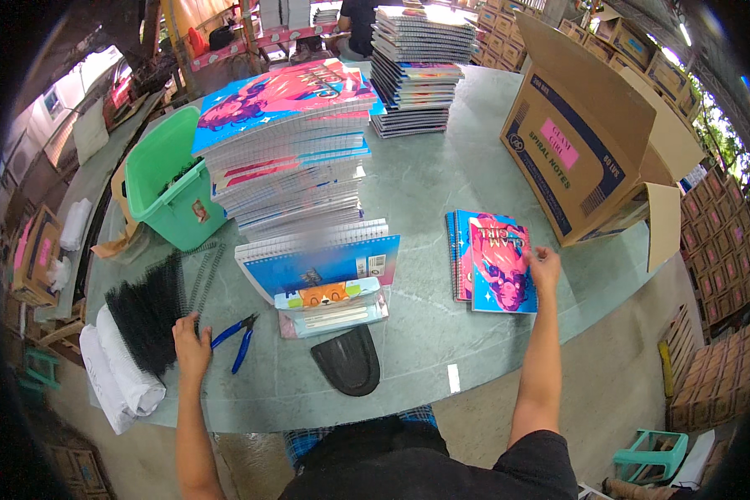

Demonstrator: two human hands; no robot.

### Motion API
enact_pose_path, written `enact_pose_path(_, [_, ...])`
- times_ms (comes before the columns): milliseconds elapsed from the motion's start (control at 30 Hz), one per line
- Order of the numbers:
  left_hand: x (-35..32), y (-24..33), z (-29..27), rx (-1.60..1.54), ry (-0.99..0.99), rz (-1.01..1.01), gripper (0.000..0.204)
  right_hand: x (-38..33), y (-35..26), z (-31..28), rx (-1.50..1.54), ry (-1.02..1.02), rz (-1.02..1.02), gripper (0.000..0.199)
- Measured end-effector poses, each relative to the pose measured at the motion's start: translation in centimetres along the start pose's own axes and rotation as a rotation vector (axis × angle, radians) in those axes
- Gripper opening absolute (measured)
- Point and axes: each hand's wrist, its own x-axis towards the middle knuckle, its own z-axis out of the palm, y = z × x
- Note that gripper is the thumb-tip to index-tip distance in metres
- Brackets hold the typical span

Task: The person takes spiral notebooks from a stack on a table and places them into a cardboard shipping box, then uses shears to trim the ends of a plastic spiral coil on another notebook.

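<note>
My left hand (192, 346) is at the right edge of a heap of black plastic spiral coils (146, 308), its fingers closed around a coil's end. Blue-handled cutting pliers (235, 340) lie just right of it. My right hand (544, 268) grips the right edge of a spiral notebook (500, 275) with a pink and blue cover. That notebook lies on top of a few similar ones, overlapping them at an angle. In the middle, a tall stack of wire-edged notebook sheets and covers (287, 167) rises behind a notebook standing on its edge (325, 258).
A green plastic bin (171, 179) stands at the left, with white rolled bags (133, 367) nearer. A cat-face box (329, 296) and a black rounded pad (347, 360) lie front centre. An open carton (571, 158) stands right; another notebook stack (417, 75) is behind.
</note>
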Motion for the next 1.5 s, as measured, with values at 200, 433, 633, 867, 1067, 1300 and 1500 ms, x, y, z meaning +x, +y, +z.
enact_pose_path(200, [0.6, -0.4, 0.4, 0.078, -0.103, -0.087, 0.018, 0.7, -0.6, -0.7, 0.305, -0.202, 0.166, 0.029])
enact_pose_path(433, [1.0, -0.3, 0.2, -0.028, -0.068, -0.125, 0.017, 1.8, -3.1, 2.0, 0.275, -0.076, -0.008, 0.028])
enact_pose_path(633, [0.8, 1.9, -3.3, -0.448, -0.105, -0.388, 0.015, -0.4, -3.8, 3.1, -0.143, 0.157, -0.206, 0.038])
enact_pose_path(867, [6.9, 8.0, -8.6, -0.838, 0.388, -0.319, 0.029, -7.6, -22.7, 1.6, 1.004, -0.534, -0.13, 0.045])
enact_pose_path(1067, [9.2, 11.6, 0.1, -0.674, -0.047, -0.249, 0.024, -13.7, -33.3, 1.3, 1.219, -0.46, -0.218, 0.028])
enact_pose_path(1300, [8.4, 14.0, -0.3, -1.243, -0.292, -0.503, 0.021, -14.8, -31.0, 0.5, 1.111, -0.303, -0.296, 0.014])
enact_pose_path(1500, [7.1, 12.8, -1.3, -1.21, -0.444, -0.46, 0.025, -19.0, -41.3, -4.6, 0.387, -0.076, -1.194, 0.033])
